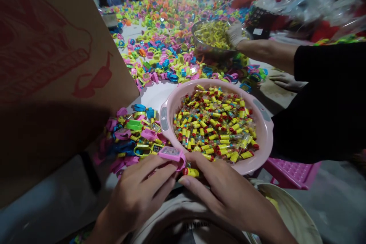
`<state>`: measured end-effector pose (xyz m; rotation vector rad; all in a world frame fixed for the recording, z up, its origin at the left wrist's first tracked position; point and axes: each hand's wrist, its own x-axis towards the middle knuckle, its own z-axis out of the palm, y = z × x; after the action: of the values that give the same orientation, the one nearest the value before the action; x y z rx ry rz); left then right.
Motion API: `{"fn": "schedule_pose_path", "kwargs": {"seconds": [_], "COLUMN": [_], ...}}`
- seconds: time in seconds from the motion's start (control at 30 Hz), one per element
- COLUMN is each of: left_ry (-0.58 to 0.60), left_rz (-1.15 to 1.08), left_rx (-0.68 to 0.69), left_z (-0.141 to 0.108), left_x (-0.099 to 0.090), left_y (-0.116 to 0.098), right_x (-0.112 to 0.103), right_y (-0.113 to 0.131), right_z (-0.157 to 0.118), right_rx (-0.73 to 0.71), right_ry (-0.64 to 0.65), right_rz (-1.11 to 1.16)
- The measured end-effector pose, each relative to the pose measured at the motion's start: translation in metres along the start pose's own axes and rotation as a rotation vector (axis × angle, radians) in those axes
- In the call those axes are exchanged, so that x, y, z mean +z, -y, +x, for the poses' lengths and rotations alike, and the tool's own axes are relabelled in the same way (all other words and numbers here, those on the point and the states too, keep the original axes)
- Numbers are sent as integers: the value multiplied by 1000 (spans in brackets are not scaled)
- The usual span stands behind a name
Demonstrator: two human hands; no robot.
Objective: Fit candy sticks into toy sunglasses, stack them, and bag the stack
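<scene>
My left hand (143, 187) is closed on a pink toy watch (171, 154), whose rectangular face points up and whose band curves below. Close beside it, my right hand (213, 181) pinches a small candy tube (190, 172) with a yellow label and a red end. The tube lies near the watch band; whether they touch I cannot tell. Just beyond my hands sits a pink basin (267, 141) full of similar yellow-labelled candy tubes (214, 122). A pile of toy watches (134, 125) in pink, blue, green and yellow lies past my left hand.
At left a large cardboard box (57, 45) rises high. Heaped colourful toy watches (171, 19) cover the table behind. A co-worker's gloved hand (236, 35) is at a metal bowl (206, 47) of yellow pieces. A pink stool (297, 171) and a pale bucket (297, 202) stand at right.
</scene>
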<state>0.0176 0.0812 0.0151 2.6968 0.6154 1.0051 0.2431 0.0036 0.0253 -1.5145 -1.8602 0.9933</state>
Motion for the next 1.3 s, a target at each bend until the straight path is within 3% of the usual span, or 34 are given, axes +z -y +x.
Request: {"fn": "schedule_pose_path", "kwargs": {"seconds": [0.5,0.77,0.83,0.9,1.0,1.1,1.2,1.3], "left_ry": [56,-26,0,10,4,64,111,84], "left_rz": [13,131,153,204,335,428,398,260], "left_rx": [94,131,140,113,-30,-147,-171,-204], "left_z": [-12,-25,-28,-30,-34,-41,-45,-38], "left_x": [6,-4,-9,-15,-24,-28,-31,-42], "left_y": [-1,3,13,30,68,107,128,128], "right_x": [20,27,20,11,-2,-3,5,12], "right_y": [-12,-2,-1,-6,-26,-48,-60,-64], "right_z": [4,11,11,12,19,30,38,42], "right_rx": [-83,-98,-65,-10,129,224,256,248], "right_ry": [-192,-150,-149,-235,-423,-419,-382,-405], "right_rz": [214,164,103,-22,-432,-828,-932,-888]}}
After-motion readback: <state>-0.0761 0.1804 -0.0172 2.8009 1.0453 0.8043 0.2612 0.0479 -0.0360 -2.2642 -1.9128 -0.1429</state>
